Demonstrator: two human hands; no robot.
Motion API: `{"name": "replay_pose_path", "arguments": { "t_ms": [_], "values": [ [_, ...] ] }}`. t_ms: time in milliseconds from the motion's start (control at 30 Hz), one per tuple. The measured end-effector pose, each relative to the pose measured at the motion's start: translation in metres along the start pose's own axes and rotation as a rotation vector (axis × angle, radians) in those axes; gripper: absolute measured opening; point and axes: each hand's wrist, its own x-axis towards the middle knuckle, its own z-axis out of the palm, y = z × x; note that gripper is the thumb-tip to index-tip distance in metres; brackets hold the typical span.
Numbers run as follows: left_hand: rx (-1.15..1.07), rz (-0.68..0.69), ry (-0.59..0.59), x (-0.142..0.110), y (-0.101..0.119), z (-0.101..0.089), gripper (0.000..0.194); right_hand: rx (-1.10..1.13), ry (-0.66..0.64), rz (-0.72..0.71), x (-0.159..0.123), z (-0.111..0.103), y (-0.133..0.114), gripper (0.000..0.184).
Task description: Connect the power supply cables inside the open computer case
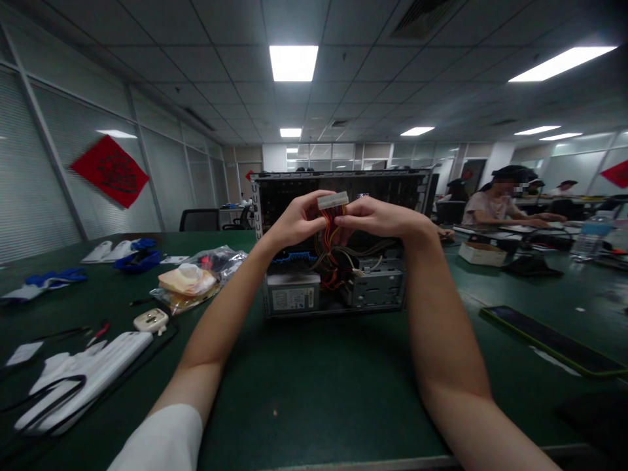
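Two bare forearms (210, 340), the left one edged by a white sleeve (161, 441), stretch over a dark green worktop (318, 399) toward an open black-and-silver metal computer case (255, 203). Held up before its open side is a wide whitish plastic connector (333, 200) on a bundle of red, orange, yellow and black wires (330, 227). The left hand (300, 219) grasps the connector and wires from the left; the right hand (375, 217) pinches the wires just below the connector's right end, its fingertips partly hidden. Inside the case, a silver box-shaped power supply (294, 297) with a pale label sits at lower left, a grey metal drive cage (377, 288) at lower right. A long white power strip (98, 376) lies left, a black flat slab with a yellow-green edge (549, 337) right.
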Motion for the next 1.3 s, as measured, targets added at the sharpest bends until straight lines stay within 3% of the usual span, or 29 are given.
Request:
{"name": "replay_pose_path", "arguments": {
  "t_ms": [400,700,1033,1300],
  "values": [
    [0.022,-0.105,-0.076,-0.002,0.002,-0.004,0.051,0.117,-0.047,0.048,0.004,0.001,0.007,0.052],
    [0.031,-0.093,-0.121,-0.003,0.002,-0.005,0.049,0.117,-0.099,0.034,0.004,0.000,0.009,0.050],
    [-0.061,-0.079,-0.055,-0.002,0.006,-0.006,0.040,0.082,0.006,-0.013,0.005,0.005,-0.003,0.053],
    [0.121,0.010,0.031,0.000,0.001,-0.003,0.034,0.039,0.123,-0.022,0.011,0.013,-0.008,0.057]
  ]
}}
